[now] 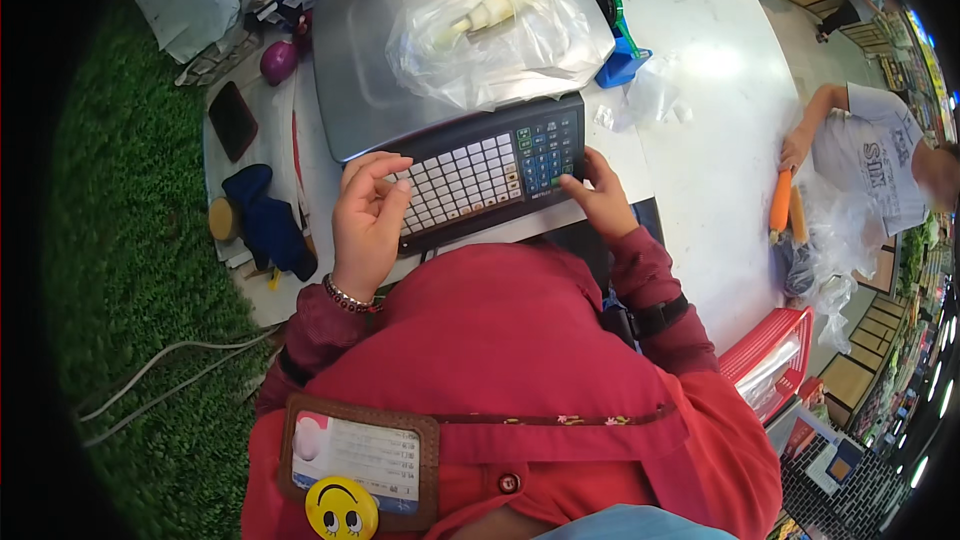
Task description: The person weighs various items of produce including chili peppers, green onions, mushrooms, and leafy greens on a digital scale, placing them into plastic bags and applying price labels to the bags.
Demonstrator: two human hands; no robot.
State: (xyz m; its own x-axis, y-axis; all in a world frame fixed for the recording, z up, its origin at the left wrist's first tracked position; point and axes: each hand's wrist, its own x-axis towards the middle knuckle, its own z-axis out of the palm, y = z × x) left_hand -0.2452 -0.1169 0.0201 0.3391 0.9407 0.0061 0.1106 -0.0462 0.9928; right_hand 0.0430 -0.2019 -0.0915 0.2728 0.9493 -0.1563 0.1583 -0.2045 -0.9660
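A weighing scale with a steel platter (352, 67) and a black keypad panel (457, 229) stands in front of me. On the platter lies a clear plastic bag (547, 37) with a pale, peeled vegetable (491, 11) in it, perhaps a bamboo shoot. My left hand (371, 217) is at the left end of the panel, fingers curled and apart, with nothing in it. At the right end is my right hand (604, 195), its thumb on or close to the number keys (546, 157) and its fingers at the panel's edge.
Right of the scale is a blue tape dispenser (622, 52). Across the white counter (705, 187), a person (862, 157) holds a carrot (780, 202) near plastic bags. A red basket (765, 360) stands nearby. At left are a phone (232, 120), a red onion (278, 62) and dark blue cloth (270, 225).
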